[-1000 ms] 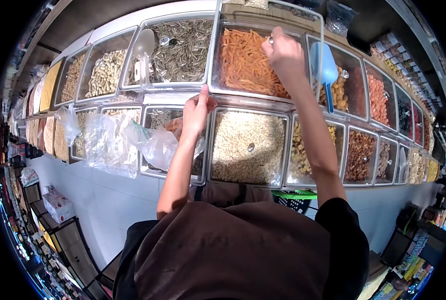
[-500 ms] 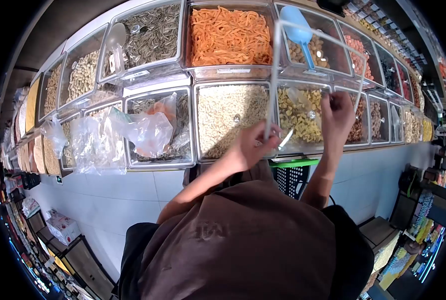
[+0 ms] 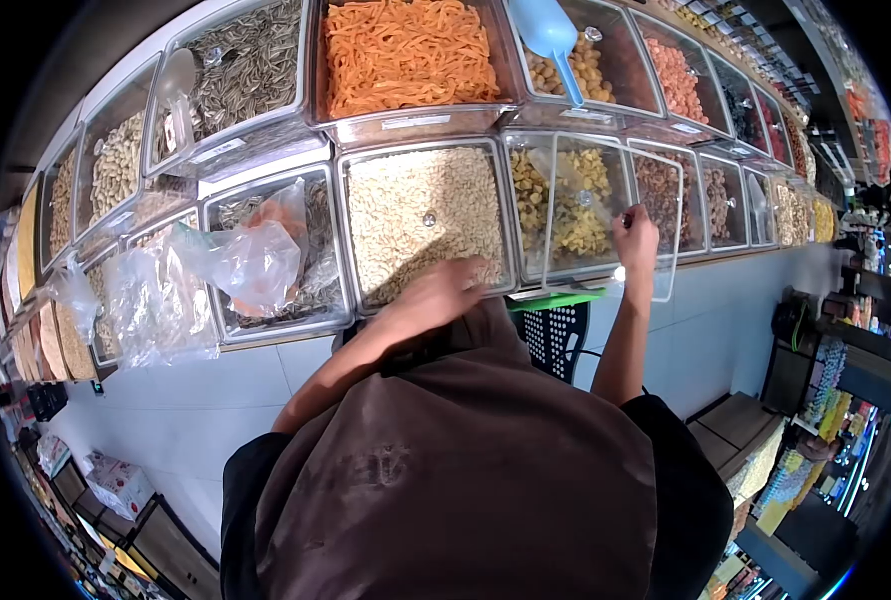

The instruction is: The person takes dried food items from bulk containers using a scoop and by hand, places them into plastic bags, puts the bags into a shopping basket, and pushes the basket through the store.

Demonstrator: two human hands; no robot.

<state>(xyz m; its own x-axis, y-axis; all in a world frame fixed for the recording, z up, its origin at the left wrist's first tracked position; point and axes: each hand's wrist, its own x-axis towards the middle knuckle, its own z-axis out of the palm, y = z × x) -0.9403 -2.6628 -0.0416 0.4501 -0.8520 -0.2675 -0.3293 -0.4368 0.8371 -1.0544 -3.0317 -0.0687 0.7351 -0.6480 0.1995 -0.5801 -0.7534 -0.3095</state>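
Observation:
A clear rectangular lid (image 3: 663, 262) lies tilted over parts of the bin of yellow pieces (image 3: 529, 200) and the bin of brown nuts (image 3: 656, 177). Its near corner juts past the counter's front edge. My right hand (image 3: 638, 240) is closed at the lid's middle, where the fingers seem to grip its knob. My left hand (image 3: 444, 290) is off the lid, fingers stretched out and slightly blurred, above the front edge of the bin of pale kernels (image 3: 416, 185). Behind that, the bin of orange strips (image 3: 406, 55) shows no lid.
Plastic bags (image 3: 161, 300) lie across the bins on the left. A blue scoop (image 3: 548, 35) rests on a back-row bin, and a pale scoop (image 3: 177, 85) on another. Below the counter, a dark perforated basket (image 3: 549, 335) with a green edge (image 3: 561, 300) stands near my body.
The lid has come down from a raised, upright pose to lie flatter over the front bins. My left hand has let go of it and moved left. The view has shifted.

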